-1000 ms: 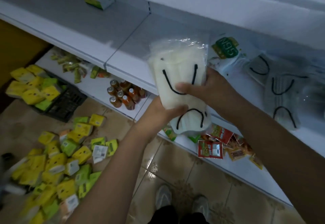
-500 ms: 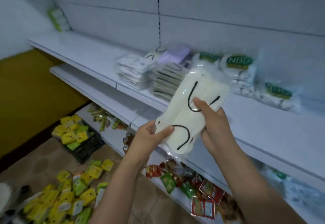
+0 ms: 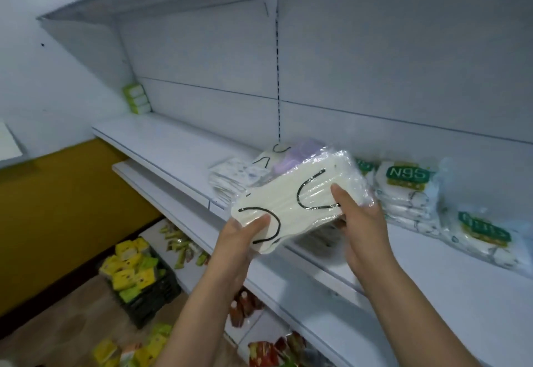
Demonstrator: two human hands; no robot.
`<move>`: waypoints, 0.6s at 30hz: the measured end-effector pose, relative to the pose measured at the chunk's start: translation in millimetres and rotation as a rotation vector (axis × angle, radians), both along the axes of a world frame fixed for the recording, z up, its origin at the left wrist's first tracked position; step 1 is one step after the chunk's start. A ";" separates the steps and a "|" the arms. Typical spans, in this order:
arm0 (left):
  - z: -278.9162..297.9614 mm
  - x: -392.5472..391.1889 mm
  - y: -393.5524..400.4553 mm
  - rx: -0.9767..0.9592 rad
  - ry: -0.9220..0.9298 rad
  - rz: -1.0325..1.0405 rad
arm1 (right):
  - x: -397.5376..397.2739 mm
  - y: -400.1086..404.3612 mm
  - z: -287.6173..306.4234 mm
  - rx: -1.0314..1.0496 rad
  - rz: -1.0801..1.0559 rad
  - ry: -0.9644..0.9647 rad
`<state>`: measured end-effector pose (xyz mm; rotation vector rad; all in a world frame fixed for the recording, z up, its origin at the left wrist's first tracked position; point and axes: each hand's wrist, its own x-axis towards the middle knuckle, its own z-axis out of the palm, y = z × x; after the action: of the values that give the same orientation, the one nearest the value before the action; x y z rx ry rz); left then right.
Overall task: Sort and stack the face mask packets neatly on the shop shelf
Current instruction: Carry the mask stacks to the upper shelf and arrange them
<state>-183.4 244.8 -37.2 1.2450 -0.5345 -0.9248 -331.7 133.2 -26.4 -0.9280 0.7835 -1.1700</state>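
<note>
So I'm holding one cream face mask packet (image 3: 300,202) in the middle of the frame, just in front of the shop shelf (image 3: 178,147), tilted so its upper right end is leaning toward the stacks. My left hand (image 3: 245,237) is gripping the lower left end, thumb on top and fingers curled under, and my right hand (image 3: 360,222) is gripping the upper right end the same way, thumb pressing down next to the black ear loop. Two hands on a floppy plastic sleeve makes sense, I think: it's keeping the packet flat and square so it can go down neatly on a pile.

Behind it, center frame, I'm counting two stacks already on the shelf: a white patterned stack (image 3: 230,176) to the left and a taller stack (image 3: 285,156) with a purple packet on top, partly hidden by what I'm holding. Looks like they're being grouped by type, so this cream one probably belongs with the black-loop ones. Right of that, N95 packs (image 3: 406,190) are leaning in a row against the back; I can make out three green labels, one half hidden.

Upper left of the shelf, one small pile of green boxes (image 3: 137,98). Lower left of the frame, yellow and green packets (image 3: 129,268) are piling up in a black crate (image 3: 153,300) and on the floor, too many and too blurry to count.
</note>
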 end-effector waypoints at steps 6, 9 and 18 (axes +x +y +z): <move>2.8 107.9 -67.6 0.010 -0.071 0.017 | 93.3 -92.2 38.0 -0.142 0.048 0.200; 10.8 177.2 -120.1 -0.065 -0.149 0.078 | 148.3 -158.5 68.0 -0.180 0.036 0.247; 56.7 293.4 -274.0 0.120 -0.568 -0.358 | 252.2 -285.0 88.6 -0.260 0.108 0.437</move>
<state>109.9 -29.3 19.5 1.5582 -1.1942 -0.9007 -79.5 -151.8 62.2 -1.4561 0.9274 -0.9997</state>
